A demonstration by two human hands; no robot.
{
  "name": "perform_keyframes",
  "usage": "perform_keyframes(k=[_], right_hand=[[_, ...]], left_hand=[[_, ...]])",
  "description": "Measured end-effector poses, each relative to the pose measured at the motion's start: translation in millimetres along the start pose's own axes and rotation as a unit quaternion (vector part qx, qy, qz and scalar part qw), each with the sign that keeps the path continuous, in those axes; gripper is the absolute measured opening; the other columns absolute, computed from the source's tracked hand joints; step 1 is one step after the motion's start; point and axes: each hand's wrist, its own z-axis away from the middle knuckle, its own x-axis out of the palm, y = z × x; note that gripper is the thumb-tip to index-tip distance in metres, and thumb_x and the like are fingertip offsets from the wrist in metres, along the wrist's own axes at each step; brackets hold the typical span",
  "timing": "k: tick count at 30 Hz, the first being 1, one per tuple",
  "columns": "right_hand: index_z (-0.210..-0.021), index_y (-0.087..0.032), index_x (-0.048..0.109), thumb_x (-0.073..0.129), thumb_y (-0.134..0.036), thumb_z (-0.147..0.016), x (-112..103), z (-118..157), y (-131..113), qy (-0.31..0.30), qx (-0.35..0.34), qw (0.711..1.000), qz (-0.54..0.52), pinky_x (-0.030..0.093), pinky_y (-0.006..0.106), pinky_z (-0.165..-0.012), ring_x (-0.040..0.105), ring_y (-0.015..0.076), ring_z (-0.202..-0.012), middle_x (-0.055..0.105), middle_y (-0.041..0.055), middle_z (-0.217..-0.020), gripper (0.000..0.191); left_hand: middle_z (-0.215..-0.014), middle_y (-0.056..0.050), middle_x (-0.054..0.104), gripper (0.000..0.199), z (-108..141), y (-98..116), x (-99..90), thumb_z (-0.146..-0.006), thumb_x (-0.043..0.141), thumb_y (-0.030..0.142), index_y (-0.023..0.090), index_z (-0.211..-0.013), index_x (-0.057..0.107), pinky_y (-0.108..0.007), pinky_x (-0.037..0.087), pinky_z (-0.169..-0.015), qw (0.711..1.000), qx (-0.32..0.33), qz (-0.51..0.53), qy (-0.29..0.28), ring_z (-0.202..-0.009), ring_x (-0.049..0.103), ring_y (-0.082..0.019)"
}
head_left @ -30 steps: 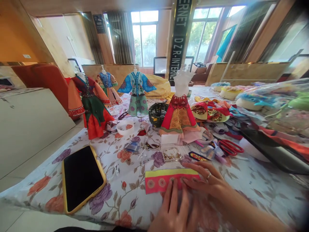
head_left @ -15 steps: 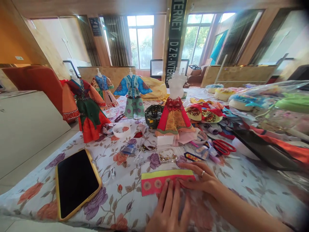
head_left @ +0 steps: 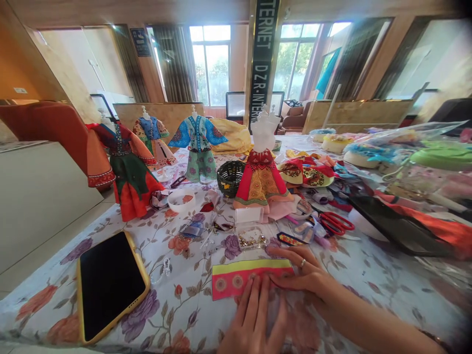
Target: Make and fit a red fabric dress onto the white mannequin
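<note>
A pink fabric strip point(head_left: 228, 284) with a yellow band along its far edge and round motifs lies flat on the flowered tablecloth point(head_left: 191, 275). My left hand point(head_left: 254, 312) rests on its near edge, fingers stretched out and pressing down. At the right end, my right hand point(head_left: 302, 273), with a ring on one finger, lies over the strip with its fingers spread. Part of the strip is hidden under both hands. Just beyond it sits a clear box of gold beads point(head_left: 252, 239).
A phone in a yellow case point(head_left: 112, 287) lies at left. Behind stand dressed doll forms, one in a red and gold skirt point(head_left: 262, 182), beside a dark woven basket point(head_left: 230, 179). Red-handled scissors point(head_left: 335, 222), fabric scraps and a black tray point(head_left: 398, 228) lie at right.
The whole view has shifted slightly, so things appear a little further left. Both hands stay on the strip in nearly the same pose.
</note>
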Motion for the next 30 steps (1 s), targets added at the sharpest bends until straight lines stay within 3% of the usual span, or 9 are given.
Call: perform_keyframes(k=[3,8,11,16,22,27,30], right_hand=[[-0.102,-0.030,0.073,0.037,-0.009,-0.088,-1,-1,-1,-0.004,-0.003,1.000,-0.026,0.046,0.039,-0.096,0.048,0.0242,-0.124,0.054,-0.0022,-0.132,0.043],[-0.100,-0.030,0.072,0.048,-0.002,-0.080,-4,-1,-2,-0.031,0.015,0.999,-0.035,0.048,0.048,-0.097,0.045,0.0256,-0.127,0.054,0.0057,-0.134,0.042],[-0.102,-0.029,0.071,0.042,0.003,-0.079,-6,-2,-3,-0.041,0.022,0.998,-0.050,0.047,0.050,-0.098,0.042,0.0248,-0.129,0.053,0.0065,-0.135,0.049],[-0.103,-0.030,0.071,0.037,0.002,-0.079,-9,-3,-4,-0.047,0.046,0.996,-0.060,0.045,0.045,-0.098,0.044,0.0251,-0.128,0.052,0.0002,-0.135,0.053],[-0.101,-0.036,0.073,0.030,-0.011,-0.087,-1,-3,1,-0.005,0.063,0.992,-0.111,0.044,0.037,-0.093,0.047,0.0236,-0.126,0.054,-0.0090,-0.132,0.051],[-0.097,-0.036,0.073,0.036,-0.020,-0.090,7,-1,6,0.048,0.102,0.977,-0.182,0.044,0.035,-0.093,0.053,0.0204,-0.121,0.059,-0.0050,-0.126,0.041],[-0.096,-0.032,0.074,0.034,-0.027,-0.093,9,-2,7,0.044,0.121,0.974,-0.188,0.043,0.036,-0.093,0.053,0.0221,-0.120,0.059,-0.0045,-0.124,0.041]], left_hand=[[-0.097,-0.009,0.074,0.043,-2,1,-1.0,-0.098,0.019,0.023,0.017,-0.105,0.061,-0.035,0.035,-0.103,1.000,-0.015,0.009,-0.003,-0.101,0.066,-0.022],[-0.097,-0.008,0.074,0.048,-5,0,-2.2,-0.099,0.016,0.024,0.018,-0.102,0.063,-0.032,0.037,-0.100,0.999,-0.025,0.021,0.005,-0.098,0.067,-0.021],[-0.097,-0.007,0.074,0.046,-6,-1,-1.8,-0.098,0.018,0.021,0.019,-0.100,0.064,-0.030,0.039,-0.096,0.999,-0.031,0.022,0.011,-0.097,0.067,-0.020],[-0.096,-0.006,0.075,0.046,-7,0,-1.8,-0.097,0.017,0.019,0.019,-0.100,0.063,-0.030,0.042,-0.091,0.999,-0.043,0.023,0.012,-0.095,0.067,-0.020],[-0.098,-0.006,0.074,0.048,-6,0,-1.7,-0.095,0.014,0.011,0.018,-0.100,0.062,-0.031,0.042,-0.090,0.999,-0.039,0.013,-0.001,-0.096,0.067,-0.020],[-0.095,-0.006,0.075,0.047,-7,-1,-0.9,-0.095,0.015,0.012,0.018,-0.096,0.062,-0.030,0.042,-0.090,0.999,-0.032,0.013,0.006,-0.092,0.068,-0.020],[-0.096,-0.007,0.075,0.045,-8,-2,-1.4,-0.096,0.017,0.014,0.017,-0.096,0.062,-0.030,0.041,-0.090,0.999,-0.032,0.014,0.001,-0.093,0.068,-0.020]])
